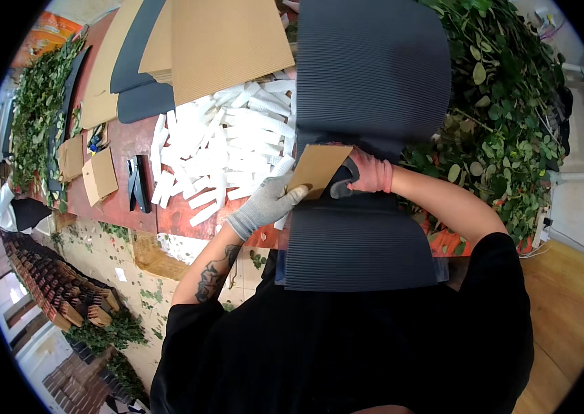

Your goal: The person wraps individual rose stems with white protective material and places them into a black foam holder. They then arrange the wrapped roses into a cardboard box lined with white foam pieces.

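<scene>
My left hand (274, 202), in a grey knit glove, grips the lower left edge of a small brown cardboard piece (318, 168) with the thumb on top. My right hand (362, 173), in a pink glove with grey palm and fingertips, is curled against the right side of that piece. Its fingers are partly hidden behind the cardboard, and whether they hold anything dark there is unclear. Under both hands lies a black corrugated sheet (359, 248), running toward my body. A second black corrugated section (369, 67) extends away beyond them.
White mesh sleeves (240, 134) are heaped left of the black sheets, beneath brown corrugated cardboard (230, 46). A black stapler (139, 183) lies on the red table (178, 209). Leafy stems (488, 119) pile up at right. Another person (10, 207) is at far left.
</scene>
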### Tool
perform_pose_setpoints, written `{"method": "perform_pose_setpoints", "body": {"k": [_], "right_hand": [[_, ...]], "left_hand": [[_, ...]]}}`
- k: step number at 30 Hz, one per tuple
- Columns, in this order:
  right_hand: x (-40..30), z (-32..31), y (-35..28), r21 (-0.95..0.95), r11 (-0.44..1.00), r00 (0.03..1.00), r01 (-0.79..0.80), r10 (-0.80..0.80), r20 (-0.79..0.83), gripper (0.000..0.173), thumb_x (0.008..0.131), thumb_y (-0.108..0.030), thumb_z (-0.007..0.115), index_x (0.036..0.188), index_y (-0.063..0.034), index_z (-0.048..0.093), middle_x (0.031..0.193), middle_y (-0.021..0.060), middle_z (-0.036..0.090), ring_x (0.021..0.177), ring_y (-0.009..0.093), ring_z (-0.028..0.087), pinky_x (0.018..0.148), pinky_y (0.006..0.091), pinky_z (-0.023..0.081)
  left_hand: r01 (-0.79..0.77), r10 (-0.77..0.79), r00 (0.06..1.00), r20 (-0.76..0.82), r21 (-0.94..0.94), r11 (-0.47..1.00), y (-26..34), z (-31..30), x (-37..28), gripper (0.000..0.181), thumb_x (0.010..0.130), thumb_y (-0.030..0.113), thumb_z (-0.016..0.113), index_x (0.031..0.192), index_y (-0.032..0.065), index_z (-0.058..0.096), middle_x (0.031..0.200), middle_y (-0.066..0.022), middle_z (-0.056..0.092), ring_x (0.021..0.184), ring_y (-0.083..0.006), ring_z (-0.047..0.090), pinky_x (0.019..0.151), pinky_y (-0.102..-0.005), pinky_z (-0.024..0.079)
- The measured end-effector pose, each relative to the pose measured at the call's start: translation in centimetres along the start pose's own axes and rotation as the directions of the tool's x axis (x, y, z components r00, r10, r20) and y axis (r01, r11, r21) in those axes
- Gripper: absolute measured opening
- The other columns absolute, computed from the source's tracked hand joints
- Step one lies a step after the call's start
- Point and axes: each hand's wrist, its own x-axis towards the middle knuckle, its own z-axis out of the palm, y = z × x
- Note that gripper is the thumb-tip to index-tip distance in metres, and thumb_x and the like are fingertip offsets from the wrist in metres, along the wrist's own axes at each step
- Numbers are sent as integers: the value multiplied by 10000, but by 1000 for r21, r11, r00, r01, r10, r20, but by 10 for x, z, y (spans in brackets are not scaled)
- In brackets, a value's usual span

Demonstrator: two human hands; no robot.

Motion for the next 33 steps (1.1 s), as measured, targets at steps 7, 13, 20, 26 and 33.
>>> {"method": "perform_pose_setpoints", "body": {"k": [7, 13, 20, 26, 33], "right_hand": [[21, 0, 18, 259, 959, 957, 118, -40, -287, 607, 801, -137, 723, 1336, -55, 447, 1332, 128, 502, 1246, 275, 478, 1067, 368, 378], [25, -18, -22, 464, 863, 967, -198, 250, -52, 540, 830, -76, 675, 1324, -50, 458, 1329, 119, 495, 1236, 261, 476, 1059, 356, 395], [-33, -70, -83, 902, 376, 935, -210, 346, 74, 415, 869, -172, 681, 1228, -12, 550, 1058, 59, 651, 946, 127, 617, 801, 270, 498], [-29, -45, -46, 829, 498, 937, -256, 340, 85, 322, 860, -247, 709, 1058, -1, 648, 906, 38, 660, 734, 103, 616, 644, 250, 504], [1, -17, -30, 536, 722, 830, -438, 553, -67, 224, 877, -145, 629, 1002, 37, 670, 816, 54, 677, 673, 111, 623, 625, 259, 509]], "left_hand": [[391, -406, 899, -167, -117, 913, 5, -32, 7, 243, 897, 155, 546, 1044, -25, 619, 817, -86, 638, 727, -106, 592, 669, -266, 487], [371, -367, 928, -64, 223, 901, -24, -6, 26, 401, 842, 361, 655, 838, -40, 659, 591, -74, 609, 538, -155, 581, 548, -309, 473], [437, -431, 897, -93, 49, 898, -22, 9, 20, 360, 868, 308, 692, 840, -49, 663, 633, -82, 629, 559, -127, 552, 561, -315, 466], [392, -380, 911, -163, 50, 919, -28, 21, 18, 401, 899, 349, 670, 776, -32, 651, 584, -14, 575, 545, -88, 511, 530, -289, 437], [395, -371, 911, -178, 125, 910, -14, 18, 12, 398, 912, 333, 638, 753, -32, 647, 569, -32, 578, 541, -87, 531, 515, -284, 428]]}}
